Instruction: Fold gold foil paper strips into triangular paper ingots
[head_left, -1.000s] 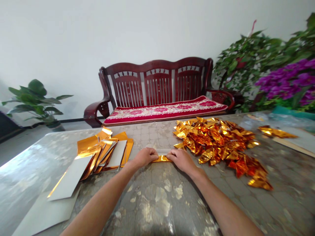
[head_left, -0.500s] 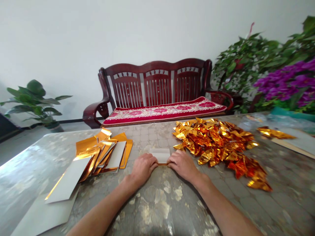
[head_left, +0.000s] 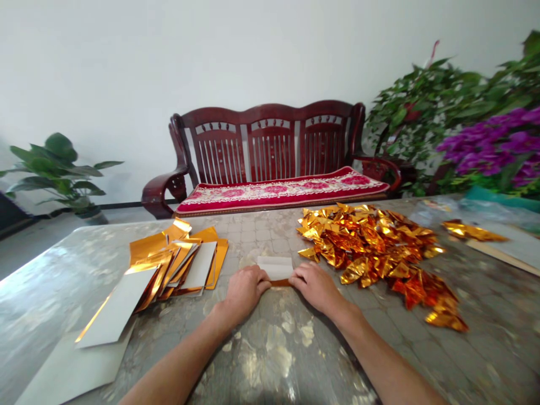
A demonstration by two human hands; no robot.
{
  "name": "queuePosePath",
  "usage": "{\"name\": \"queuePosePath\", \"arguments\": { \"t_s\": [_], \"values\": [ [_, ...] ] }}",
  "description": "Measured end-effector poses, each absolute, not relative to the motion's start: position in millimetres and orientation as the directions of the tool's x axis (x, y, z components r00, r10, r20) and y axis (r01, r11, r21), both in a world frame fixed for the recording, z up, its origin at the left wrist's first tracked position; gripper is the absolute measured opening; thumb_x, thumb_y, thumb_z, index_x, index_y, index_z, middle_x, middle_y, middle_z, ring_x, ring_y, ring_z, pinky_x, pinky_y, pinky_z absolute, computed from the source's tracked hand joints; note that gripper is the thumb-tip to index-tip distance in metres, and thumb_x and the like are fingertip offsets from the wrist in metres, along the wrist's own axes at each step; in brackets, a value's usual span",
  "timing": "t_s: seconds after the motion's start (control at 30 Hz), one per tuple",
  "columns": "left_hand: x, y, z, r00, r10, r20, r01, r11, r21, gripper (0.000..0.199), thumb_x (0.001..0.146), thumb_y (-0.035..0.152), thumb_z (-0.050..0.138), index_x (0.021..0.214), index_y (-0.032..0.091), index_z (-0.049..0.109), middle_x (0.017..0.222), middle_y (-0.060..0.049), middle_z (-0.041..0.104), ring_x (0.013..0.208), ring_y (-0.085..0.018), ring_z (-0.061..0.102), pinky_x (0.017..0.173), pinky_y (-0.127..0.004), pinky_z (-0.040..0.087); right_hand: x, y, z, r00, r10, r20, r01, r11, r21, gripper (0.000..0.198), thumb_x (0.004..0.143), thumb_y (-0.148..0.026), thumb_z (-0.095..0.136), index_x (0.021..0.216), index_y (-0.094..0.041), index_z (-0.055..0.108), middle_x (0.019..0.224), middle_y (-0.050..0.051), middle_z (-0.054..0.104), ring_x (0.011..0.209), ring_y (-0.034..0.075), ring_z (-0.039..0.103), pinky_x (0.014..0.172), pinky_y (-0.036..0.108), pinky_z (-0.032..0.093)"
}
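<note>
Between my hands lies a small sheet of foil paper [head_left: 275,266], white side up, with a gold strip folded over along its near edge. My left hand [head_left: 248,288] pinches the left end of that fold, fingers closed. At the right end of the same fold, my right hand [head_left: 315,286] grips with thumb and fingers together. To the left is a loose stack of gold-and-white foil sheets [head_left: 172,261]. A heap of folded gold foil pieces [head_left: 367,242] lies to the right, its nearest pieces close to my right hand.
The table [head_left: 270,349] has a patterned, glossy cover. Larger pale sheets [head_left: 80,365] lie at the front left. At the right are a single folded foil piece [head_left: 475,230], a flat board [head_left: 506,252] and clear plastic [head_left: 439,209]. A wooden bench [head_left: 272,149] stands behind.
The near edge of the sheet has been turned up further, so a wider gold-brown strip shows between my hands. Both hands have shifted only slightly.
</note>
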State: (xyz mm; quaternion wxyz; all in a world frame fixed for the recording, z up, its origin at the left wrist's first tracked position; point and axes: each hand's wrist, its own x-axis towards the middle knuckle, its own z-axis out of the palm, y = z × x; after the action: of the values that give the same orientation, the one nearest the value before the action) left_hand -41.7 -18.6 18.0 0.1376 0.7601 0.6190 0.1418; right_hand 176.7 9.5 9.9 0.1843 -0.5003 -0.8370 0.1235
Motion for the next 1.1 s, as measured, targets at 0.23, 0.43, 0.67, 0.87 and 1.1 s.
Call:
{"name": "queuePosePath", "arguments": {
  "t_s": [0.23,0.43,0.67,0.87,1.1],
  "values": [
    [-44.4,-13.0,22.5,0.123,0.992,-0.038,0.884,-0.093,0.458,0.017,0.083,0.035,0.063,0.08,0.024,0.075,0.084,-0.001,0.073,0.076,-0.017,0.063,0.062,-0.025,0.033,174.1,7.9,10.2,-0.378,0.909,0.178,0.838,0.418,-0.351,0.02,0.089,-0.031,0.063,0.072,-0.021,0.064,0.084,0.002,0.068,0.085,0.018,0.058,0.07,0.028,0.035],
    [-48.1,-6.8,24.8,0.109,0.988,-0.108,0.868,-0.042,0.495,0.021,0.082,0.036,0.06,0.074,0.021,0.073,0.072,0.0,0.069,0.067,-0.015,0.058,0.058,-0.024,0.029,171.1,7.0,13.2,-0.374,0.913,0.164,0.867,0.407,-0.287,0.02,0.089,-0.03,0.063,0.071,-0.021,0.063,0.083,0.002,0.067,0.084,0.018,0.057,0.069,0.028,0.034],
    [-46.1,-3.0,29.9,0.07,0.987,-0.144,0.894,0.002,0.448,0.025,0.08,0.039,0.06,0.068,0.019,0.068,0.061,0.001,0.062,0.058,-0.013,0.052,0.055,-0.025,0.026,169.2,7.9,11.5,-0.373,0.913,0.167,0.887,0.404,-0.224,0.019,0.089,-0.029,0.061,0.072,-0.02,0.063,0.083,0.003,0.068,0.083,0.018,0.057,0.068,0.028,0.032],
    [-47.2,-1.9,29.7,0.056,0.989,-0.138,0.908,0.007,0.418,0.027,0.079,0.042,0.063,0.065,0.019,0.065,0.058,0.002,0.058,0.056,-0.012,0.049,0.054,-0.025,0.024,167.1,8.3,12.8,-0.37,0.917,0.151,0.894,0.395,-0.211,0.018,0.088,-0.025,0.058,0.071,-0.02,0.063,0.083,0.003,0.068,0.082,0.017,0.057,0.068,0.028,0.031],
    [-54.1,-1.1,25.4,0.052,0.994,-0.094,0.931,-0.015,0.365,0.031,0.082,0.045,0.063,0.065,0.019,0.064,0.061,0.001,0.059,0.059,-0.013,0.051,0.056,-0.025,0.024,166.3,8.9,14.1,-0.367,0.921,0.129,0.9,0.386,-0.202,0.017,0.088,-0.027,0.058,0.073,-0.02,0.063,0.085,0.003,0.068,0.083,0.017,0.058,0.068,0.028,0.031]
  ]
}}
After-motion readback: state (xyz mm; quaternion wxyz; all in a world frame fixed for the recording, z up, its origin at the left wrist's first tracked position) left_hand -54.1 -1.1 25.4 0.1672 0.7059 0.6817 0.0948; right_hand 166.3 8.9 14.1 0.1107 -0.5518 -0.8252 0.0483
